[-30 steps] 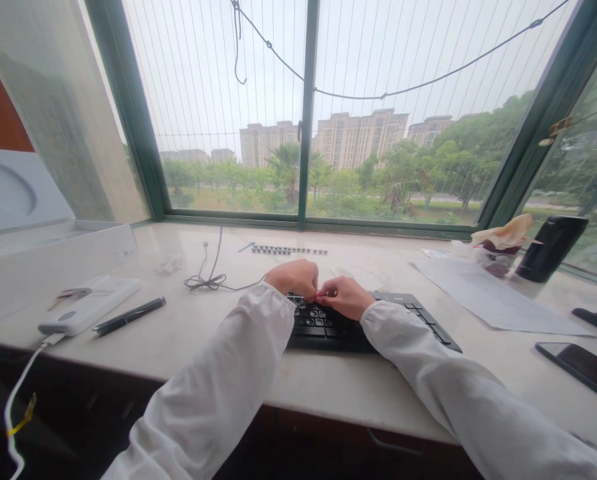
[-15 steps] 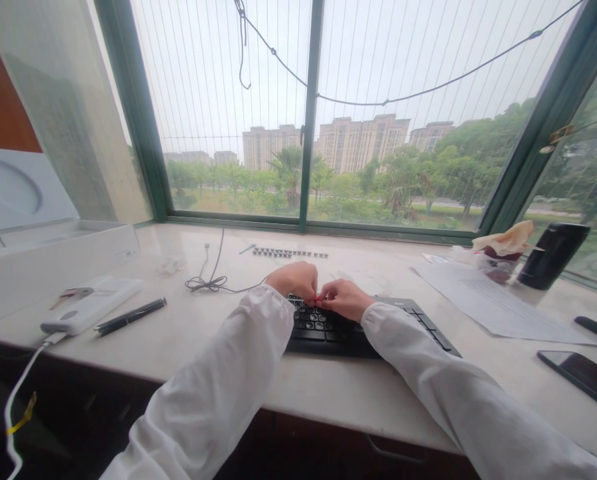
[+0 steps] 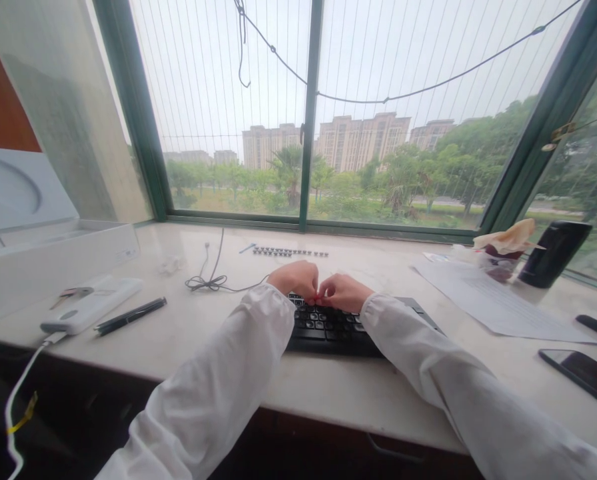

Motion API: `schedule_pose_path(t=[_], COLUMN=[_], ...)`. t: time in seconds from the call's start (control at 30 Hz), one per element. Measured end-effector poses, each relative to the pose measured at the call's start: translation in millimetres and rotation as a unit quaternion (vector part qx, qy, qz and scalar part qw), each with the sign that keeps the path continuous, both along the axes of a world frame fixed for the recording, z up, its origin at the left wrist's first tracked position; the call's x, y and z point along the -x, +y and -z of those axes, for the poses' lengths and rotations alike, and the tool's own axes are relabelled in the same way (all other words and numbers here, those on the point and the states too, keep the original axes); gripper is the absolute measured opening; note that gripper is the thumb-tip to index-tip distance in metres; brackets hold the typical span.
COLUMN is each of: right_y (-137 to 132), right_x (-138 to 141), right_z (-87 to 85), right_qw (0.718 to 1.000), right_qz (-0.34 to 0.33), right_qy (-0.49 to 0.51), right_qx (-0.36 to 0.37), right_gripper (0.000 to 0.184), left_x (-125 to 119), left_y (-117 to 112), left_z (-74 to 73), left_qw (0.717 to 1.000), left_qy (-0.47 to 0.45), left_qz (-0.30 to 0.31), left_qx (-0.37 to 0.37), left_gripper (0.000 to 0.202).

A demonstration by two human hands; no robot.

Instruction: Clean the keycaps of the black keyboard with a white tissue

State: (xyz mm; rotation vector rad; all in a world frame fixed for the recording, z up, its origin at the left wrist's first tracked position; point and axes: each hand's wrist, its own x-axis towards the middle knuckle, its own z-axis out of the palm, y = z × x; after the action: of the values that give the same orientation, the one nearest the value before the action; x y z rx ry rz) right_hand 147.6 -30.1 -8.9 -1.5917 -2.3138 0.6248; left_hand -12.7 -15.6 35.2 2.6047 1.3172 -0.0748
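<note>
Lying flat on the bench [image 3: 328, 390], the keyboard [image 3: 323, 341] is set with its long axis running left to right, directly beneath the left hand [image 3: 298, 279] and the right hand [image 3: 347, 293]. Its left end is hidden by the left sleeve [image 3: 228, 373], and its right part is crossed by the right sleeve [image 3: 428, 353]. Neither hand is clearly nearer: the fingertips of both are brought together over the far, left-hand part of the visible keys. Both hands are held narrow, with fingers bent in; a small reddish spot [image 3: 318, 299] is seen where the tips meet, but whether anything is pinched cannot be told. Compared with the earlier frame, the fingertips are found in nearly the same place, while the right cuff is seen slightly higher, more keys are exposed below it, and more of the keyboard's right end is covered. Beyond the hands, small parts [image 3: 273, 254] are laid out in rows beside a light-blue strip [image 3: 247, 248]. To the left, a looped cable [image 3: 212, 283] and a pen [image 3: 131, 317] are placed; to the right, paper [image 3: 483, 293] and a phone [image 3: 586, 375]
</note>
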Motion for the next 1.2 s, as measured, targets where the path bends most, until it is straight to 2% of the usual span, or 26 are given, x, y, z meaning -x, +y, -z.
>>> schedule_pose_path(t=[0.23, 0.4, 0.57, 1.03, 1.2], right_y=[7.9, 10.1, 6.9, 4.4, 0.3], right_x=[-8.0, -13.8, -15.9, -15.0, -11.9], right_z=[9.8, 13.6, 11.6, 14.8, 12.7], right_qw=[0.996, 0.992, 0.993, 0.995, 0.997], right_qz=[-0.019, -0.034, -0.035, -0.028, -0.026], right_qy=[0.068, 0.110, 0.100, 0.091, 0.061], right_qx=[0.050, 0.059, 0.049, 0.004, -0.040], right_gripper=[0.020, 0.037, 0.046, 0.045, 0.038], left_x=[2.0, 12.8, 20.9, 22.8, 23.3], left_y=[1.5, 16.5, 29.7, 33.9, 31.9], left_z=[1.8, 10.1, 16.3, 17.0, 15.5], left_qw=[1.000, 0.997, 0.993, 0.991, 0.992], left_qy=[-0.010, -0.058, -0.082, -0.090, -0.086], left_qz=[0.003, 0.022, 0.022, 0.026, 0.024], left_qx=[0.005, 0.040, 0.085, 0.091, 0.085], left_gripper=[0.016, 0.024, 0.030, 0.036, 0.038])
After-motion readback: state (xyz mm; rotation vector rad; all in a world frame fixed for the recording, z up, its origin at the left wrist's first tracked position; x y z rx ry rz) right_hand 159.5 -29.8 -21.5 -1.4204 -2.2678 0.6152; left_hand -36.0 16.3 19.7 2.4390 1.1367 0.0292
